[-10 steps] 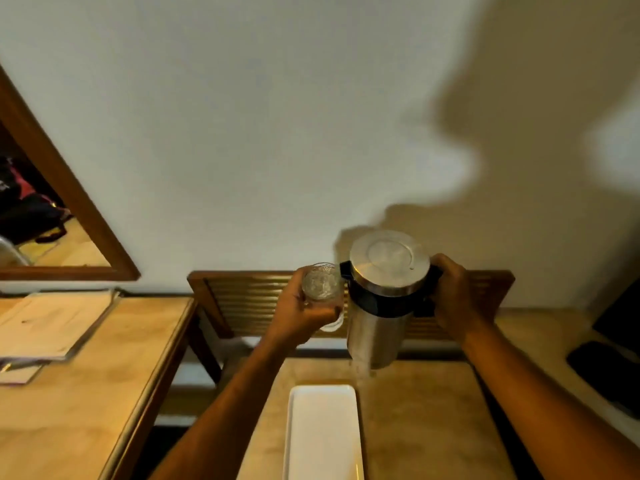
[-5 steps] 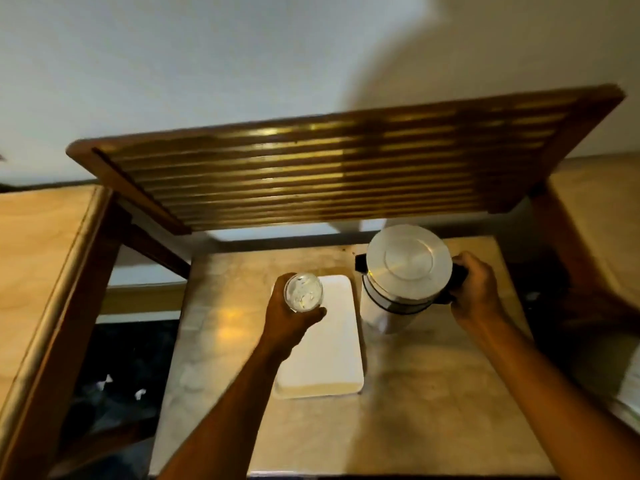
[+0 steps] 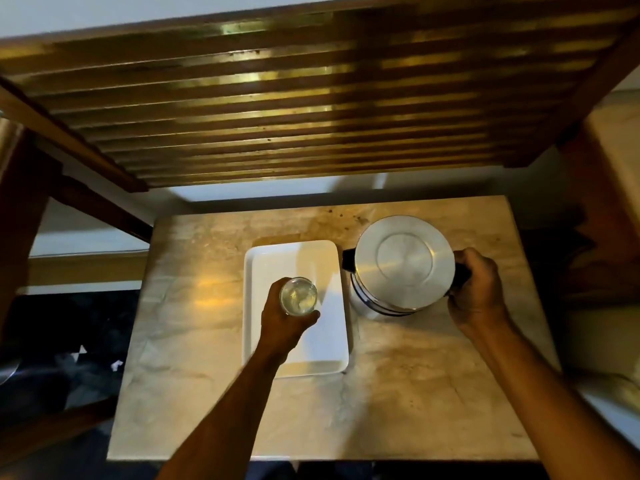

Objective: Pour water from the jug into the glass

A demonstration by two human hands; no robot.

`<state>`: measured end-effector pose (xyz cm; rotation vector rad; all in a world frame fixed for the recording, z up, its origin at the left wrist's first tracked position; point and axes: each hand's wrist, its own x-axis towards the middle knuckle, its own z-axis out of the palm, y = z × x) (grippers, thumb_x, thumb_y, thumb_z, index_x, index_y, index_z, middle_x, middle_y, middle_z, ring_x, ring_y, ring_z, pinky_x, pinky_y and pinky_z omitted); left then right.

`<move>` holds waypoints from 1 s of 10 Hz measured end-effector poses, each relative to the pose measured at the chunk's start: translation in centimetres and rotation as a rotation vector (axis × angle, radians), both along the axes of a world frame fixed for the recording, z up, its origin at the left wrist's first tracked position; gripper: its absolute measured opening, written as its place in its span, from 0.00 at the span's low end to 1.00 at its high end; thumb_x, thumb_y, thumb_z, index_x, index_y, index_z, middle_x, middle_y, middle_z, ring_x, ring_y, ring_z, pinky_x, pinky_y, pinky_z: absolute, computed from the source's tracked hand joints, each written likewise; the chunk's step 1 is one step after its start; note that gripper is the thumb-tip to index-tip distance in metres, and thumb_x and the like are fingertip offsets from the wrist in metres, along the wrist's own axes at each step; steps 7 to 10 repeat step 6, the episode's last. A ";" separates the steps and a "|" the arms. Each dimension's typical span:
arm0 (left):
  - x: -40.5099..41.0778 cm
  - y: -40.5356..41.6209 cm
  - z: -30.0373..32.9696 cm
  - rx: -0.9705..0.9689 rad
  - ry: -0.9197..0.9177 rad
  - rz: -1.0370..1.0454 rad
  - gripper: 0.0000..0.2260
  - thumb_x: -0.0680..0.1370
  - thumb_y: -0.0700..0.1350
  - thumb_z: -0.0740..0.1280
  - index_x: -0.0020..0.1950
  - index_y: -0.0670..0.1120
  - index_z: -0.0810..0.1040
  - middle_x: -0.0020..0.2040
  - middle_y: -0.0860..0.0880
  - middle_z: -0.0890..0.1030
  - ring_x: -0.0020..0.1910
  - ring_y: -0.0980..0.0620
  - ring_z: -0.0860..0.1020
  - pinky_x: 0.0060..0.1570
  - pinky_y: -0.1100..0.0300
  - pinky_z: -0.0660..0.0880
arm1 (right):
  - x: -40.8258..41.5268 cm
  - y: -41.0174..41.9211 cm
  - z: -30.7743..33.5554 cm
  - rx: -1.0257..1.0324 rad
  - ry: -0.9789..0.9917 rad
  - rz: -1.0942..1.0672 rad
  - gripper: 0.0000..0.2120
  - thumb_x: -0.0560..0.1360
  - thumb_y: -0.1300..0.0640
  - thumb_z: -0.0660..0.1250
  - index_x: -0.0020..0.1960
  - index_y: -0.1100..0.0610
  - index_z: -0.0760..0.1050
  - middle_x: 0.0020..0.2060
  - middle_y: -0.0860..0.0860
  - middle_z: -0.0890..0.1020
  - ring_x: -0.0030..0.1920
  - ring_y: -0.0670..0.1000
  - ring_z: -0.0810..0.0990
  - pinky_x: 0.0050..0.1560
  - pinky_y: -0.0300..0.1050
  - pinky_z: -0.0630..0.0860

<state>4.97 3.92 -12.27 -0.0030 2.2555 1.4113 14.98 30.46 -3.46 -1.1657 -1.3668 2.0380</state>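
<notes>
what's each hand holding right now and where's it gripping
The left hand holds the glass around its side, above the white tray. The right hand grips the metal jug by its black handle.

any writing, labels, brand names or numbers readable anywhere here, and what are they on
None can be read.
Jug: plain metal lid, no mark showing.
Glass: clear, no print.
White tray: blank.
Marble table: only veining and stains.
Slatted wooden rack: bare wood.
</notes>
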 end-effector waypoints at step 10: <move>-1.2 -1.2 7.9 -0.350 0.162 -0.314 0.53 0.62 0.70 0.75 0.79 0.51 0.56 0.79 0.50 0.63 0.78 0.46 0.61 0.76 0.41 0.58 | -0.7 1.8 4.5 0.389 -0.256 0.368 0.16 0.74 0.63 0.65 0.28 0.57 0.70 0.24 0.54 0.74 0.29 0.54 0.73 0.29 0.44 0.73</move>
